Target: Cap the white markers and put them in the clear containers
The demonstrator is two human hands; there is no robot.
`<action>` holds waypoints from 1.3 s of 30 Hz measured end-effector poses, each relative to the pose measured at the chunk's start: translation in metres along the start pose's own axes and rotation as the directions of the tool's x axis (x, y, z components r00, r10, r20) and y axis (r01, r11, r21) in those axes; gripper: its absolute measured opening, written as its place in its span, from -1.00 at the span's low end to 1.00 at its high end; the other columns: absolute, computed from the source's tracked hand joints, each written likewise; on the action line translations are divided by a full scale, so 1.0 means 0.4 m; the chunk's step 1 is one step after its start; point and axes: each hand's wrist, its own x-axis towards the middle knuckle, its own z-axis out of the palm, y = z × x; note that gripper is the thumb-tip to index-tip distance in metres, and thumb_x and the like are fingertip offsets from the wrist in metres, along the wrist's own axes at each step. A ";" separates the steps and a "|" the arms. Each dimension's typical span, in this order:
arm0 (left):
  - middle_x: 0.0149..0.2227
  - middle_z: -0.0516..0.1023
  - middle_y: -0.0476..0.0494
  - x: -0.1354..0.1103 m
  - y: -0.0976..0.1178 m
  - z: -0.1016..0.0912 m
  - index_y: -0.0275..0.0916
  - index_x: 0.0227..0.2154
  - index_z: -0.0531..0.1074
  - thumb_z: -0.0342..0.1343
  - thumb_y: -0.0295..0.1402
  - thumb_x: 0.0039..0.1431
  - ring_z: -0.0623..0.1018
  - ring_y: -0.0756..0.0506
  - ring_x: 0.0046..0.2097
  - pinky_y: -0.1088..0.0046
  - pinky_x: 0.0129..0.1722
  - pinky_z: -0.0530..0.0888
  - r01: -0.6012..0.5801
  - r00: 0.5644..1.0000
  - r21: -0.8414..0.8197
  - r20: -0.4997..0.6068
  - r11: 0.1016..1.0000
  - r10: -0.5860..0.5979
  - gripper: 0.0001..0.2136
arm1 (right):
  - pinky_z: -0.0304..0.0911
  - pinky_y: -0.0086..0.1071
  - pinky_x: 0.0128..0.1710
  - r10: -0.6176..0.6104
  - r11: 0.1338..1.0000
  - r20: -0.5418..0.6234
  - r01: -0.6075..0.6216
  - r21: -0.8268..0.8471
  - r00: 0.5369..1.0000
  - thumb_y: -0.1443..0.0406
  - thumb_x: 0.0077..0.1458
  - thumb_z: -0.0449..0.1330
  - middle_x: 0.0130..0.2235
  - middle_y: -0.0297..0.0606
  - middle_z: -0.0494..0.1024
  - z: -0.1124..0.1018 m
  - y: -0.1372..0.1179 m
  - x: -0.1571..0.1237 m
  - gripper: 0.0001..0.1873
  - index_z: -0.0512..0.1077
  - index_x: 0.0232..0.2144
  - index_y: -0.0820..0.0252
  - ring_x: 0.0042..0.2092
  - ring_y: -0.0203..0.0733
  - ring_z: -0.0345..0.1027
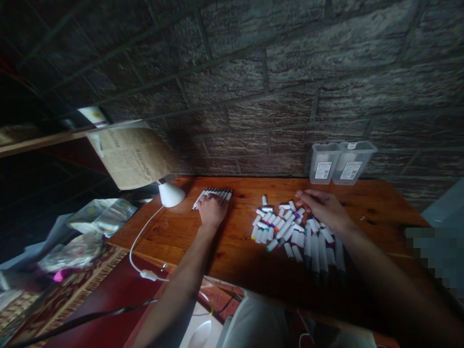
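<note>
A row of white markers with dark ends (pixel 226 194) lies side by side at the back left of the wooden table. Across that row rests my left hand (pixel 213 210), palm down, its fingers laid over the markers. My right hand (pixel 322 207) hovers over the back right edge of a loose pile of white markers (pixel 286 224). Its fingers are bent and slightly apart, with nothing visible between them. Many pieces in the pile are short, with purple, orange, green, yellow or blue ends. Longer greyish markers (pixel 322 251) lie at the pile's near right, partly in shadow.
Two clear plastic containers (pixel 342 163) with white labels stand against the brick wall at the back right. A lamp (pixel 171 194) with a newsprint shade stands at the back left, its white cord (pixel 139 237) running over the front edge. Plastic bags (pixel 101 215) lie left of the table (pixel 239 261).
</note>
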 end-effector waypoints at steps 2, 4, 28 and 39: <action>-0.09 0.57 -0.36 0.001 0.001 0.001 -0.20 -0.24 0.63 -0.01 -0.19 0.23 0.39 -0.38 0.05 0.10 -0.02 0.30 0.003 1.000 0.012 -0.004 1.000 -0.003 -0.68 | 0.12 -0.44 -0.58 0.013 1.000 -0.010 -0.013 0.003 1.000 -0.13 -0.07 0.29 -0.47 -0.24 0.59 -0.001 -0.004 -0.002 -0.49 0.56 -0.42 0.21 -0.53 -0.32 0.28; -0.08 0.57 -0.37 0.002 0.001 0.003 -0.21 -0.23 0.62 -0.02 -0.19 0.24 0.39 -0.38 0.05 0.10 -0.03 0.30 0.002 1.000 0.023 -0.001 1.000 -0.002 -0.67 | 0.09 -0.44 -0.61 0.022 1.000 -0.021 -0.022 0.003 1.000 -0.13 -0.09 0.30 -0.48 -0.25 0.59 -0.002 -0.008 -0.005 -0.48 0.57 -0.41 0.22 -0.54 -0.31 0.28; -0.09 0.57 -0.36 0.006 0.005 0.014 -0.22 -0.22 0.60 -0.04 -0.24 0.23 0.39 -0.37 0.04 0.14 -0.09 0.31 -0.035 0.999 0.050 -0.015 0.998 0.036 -0.69 | 0.34 -0.28 -0.23 -0.241 0.784 0.292 0.363 -0.503 0.926 0.34 0.09 0.16 -0.29 -0.30 0.68 -0.051 -0.006 0.003 -0.78 0.63 -0.32 0.06 -0.31 -0.13 0.52; -0.09 0.59 -0.23 -0.004 0.038 -0.010 -0.22 -0.18 0.58 -0.05 -0.23 0.29 0.45 -0.24 0.03 0.24 0.08 0.32 -0.229 0.969 -0.269 -0.157 0.936 0.192 -0.68 | 0.25 -0.25 0.04 -0.275 0.616 0.640 0.643 -0.455 0.717 0.50 0.02 0.18 -0.22 -0.25 0.66 0.050 0.004 -0.044 -0.72 0.62 -0.33 0.10 -0.08 -0.10 0.49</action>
